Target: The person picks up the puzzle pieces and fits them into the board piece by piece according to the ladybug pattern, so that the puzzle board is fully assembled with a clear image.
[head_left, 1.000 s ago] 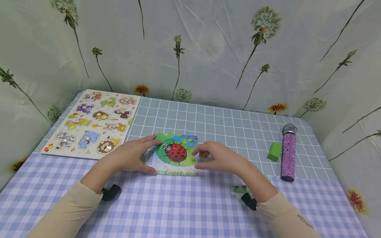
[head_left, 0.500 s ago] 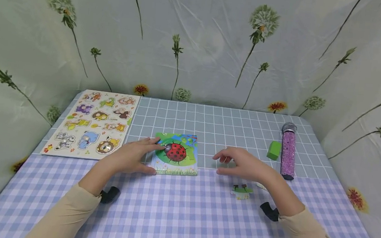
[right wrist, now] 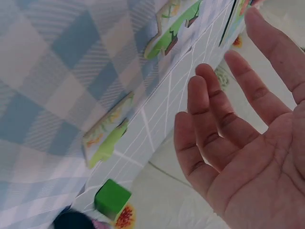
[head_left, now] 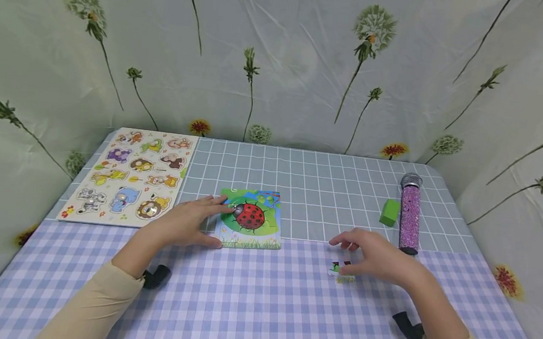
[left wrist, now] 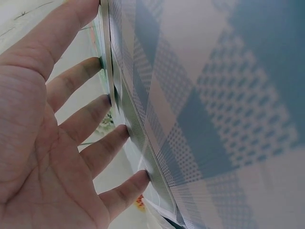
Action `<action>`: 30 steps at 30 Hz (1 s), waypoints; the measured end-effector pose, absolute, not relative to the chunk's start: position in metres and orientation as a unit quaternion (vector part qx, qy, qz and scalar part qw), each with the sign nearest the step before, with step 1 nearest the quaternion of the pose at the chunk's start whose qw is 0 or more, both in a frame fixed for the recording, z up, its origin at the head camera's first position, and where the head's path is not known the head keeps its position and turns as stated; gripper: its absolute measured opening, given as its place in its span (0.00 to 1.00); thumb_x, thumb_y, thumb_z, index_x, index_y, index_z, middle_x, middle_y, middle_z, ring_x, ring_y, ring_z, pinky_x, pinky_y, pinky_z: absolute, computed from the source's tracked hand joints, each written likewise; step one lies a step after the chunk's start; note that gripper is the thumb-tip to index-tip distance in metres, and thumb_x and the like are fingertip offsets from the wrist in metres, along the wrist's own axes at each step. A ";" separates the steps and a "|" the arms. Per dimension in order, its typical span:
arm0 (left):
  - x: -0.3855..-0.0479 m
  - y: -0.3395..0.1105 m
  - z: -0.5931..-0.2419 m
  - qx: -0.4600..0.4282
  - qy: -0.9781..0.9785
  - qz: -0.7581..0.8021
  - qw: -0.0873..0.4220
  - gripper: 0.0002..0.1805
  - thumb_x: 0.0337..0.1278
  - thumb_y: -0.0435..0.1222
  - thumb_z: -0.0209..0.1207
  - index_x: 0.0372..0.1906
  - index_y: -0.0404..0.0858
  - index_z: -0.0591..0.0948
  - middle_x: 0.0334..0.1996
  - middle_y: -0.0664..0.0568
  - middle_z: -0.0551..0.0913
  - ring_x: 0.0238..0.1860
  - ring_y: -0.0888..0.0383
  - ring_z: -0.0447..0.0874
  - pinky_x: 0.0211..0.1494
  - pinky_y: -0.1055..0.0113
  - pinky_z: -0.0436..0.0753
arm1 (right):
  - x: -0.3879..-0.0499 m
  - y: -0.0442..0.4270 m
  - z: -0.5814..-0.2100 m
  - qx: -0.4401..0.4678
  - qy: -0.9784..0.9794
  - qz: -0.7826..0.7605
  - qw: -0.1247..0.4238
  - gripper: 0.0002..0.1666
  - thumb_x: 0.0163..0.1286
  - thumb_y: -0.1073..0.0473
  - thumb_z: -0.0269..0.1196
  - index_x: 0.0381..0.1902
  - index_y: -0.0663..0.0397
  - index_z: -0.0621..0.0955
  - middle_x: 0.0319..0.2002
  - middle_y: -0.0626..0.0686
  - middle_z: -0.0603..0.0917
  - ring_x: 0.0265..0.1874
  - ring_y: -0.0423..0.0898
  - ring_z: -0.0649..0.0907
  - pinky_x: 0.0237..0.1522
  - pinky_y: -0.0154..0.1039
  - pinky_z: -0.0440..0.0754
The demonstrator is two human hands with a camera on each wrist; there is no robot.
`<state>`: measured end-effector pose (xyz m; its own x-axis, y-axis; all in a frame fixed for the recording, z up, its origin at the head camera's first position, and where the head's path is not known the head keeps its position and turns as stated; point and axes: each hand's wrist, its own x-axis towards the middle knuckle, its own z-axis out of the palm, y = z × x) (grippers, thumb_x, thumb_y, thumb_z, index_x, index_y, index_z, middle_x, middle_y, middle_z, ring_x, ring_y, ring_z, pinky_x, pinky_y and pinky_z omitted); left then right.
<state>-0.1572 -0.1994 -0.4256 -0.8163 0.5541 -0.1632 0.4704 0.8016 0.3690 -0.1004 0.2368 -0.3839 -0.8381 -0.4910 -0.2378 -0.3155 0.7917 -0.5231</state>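
Observation:
A square ladybug puzzle (head_left: 250, 219) lies flat at mid-table. My left hand (head_left: 188, 221) rests at its left side, fingers spread and fingertips on its edge. My right hand (head_left: 378, 257) hovers to the right, fingers loosely bent, holding nothing. Close under its thumb lies a loose puzzle piece (head_left: 341, 279) with green and dark marks. The right wrist view shows this piece (right wrist: 174, 28) and a second loose puzzle piece (right wrist: 108, 131); in the head view the right hand hides that second one.
An animal peg puzzle board (head_left: 128, 177) lies at the left. On the right are a green block (head_left: 389, 212) and a glittery purple microphone (head_left: 411, 213). A checked cloth (head_left: 238, 308) covers the near half of the table, and a floral curtain (head_left: 292, 57) hangs behind.
My right hand has moved away from the ladybug puzzle, right and nearer to me, and is now above the loose pieces. My left hand has stayed in place.

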 end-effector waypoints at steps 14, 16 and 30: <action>-0.159 -0.198 -0.427 0.266 0.941 0.157 0.138 0.46 0.56 0.57 0.77 0.79 0.53 0.74 0.86 0.45 0.62 0.84 0.33 0.60 0.78 0.25 0.64 | -0.077 0.251 -0.398 -0.192 0.937 -0.232 0.175 0.36 0.58 0.52 0.83 0.64 0.46 0.84 0.50 0.49 0.83 0.49 0.46 0.82 0.52 0.49 0.84; -0.159 -0.198 -0.427 0.265 0.941 0.157 0.138 0.46 0.56 0.57 0.77 0.79 0.53 0.74 0.86 0.45 0.62 0.84 0.33 0.60 0.79 0.25 0.64 | -0.075 0.251 -0.401 -0.192 0.937 -0.235 0.173 0.35 0.58 0.53 0.83 0.63 0.45 0.85 0.50 0.48 0.83 0.49 0.45 0.82 0.52 0.47 0.84; -0.159 -0.199 -0.428 0.262 0.942 0.159 0.138 0.46 0.56 0.57 0.77 0.79 0.54 0.74 0.86 0.46 0.62 0.84 0.33 0.59 0.79 0.25 0.63 | -0.072 0.250 -0.409 -0.202 0.936 -0.241 0.158 0.32 0.59 0.57 0.82 0.62 0.44 0.86 0.48 0.44 0.82 0.48 0.41 0.82 0.50 0.42 0.84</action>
<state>-0.1588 -0.1985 -0.4278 -0.8251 0.5369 -0.1760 0.4495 0.8124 0.3715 -0.0717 0.2500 -0.4092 -0.8686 -0.4543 -0.1979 -0.3025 0.8025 -0.5143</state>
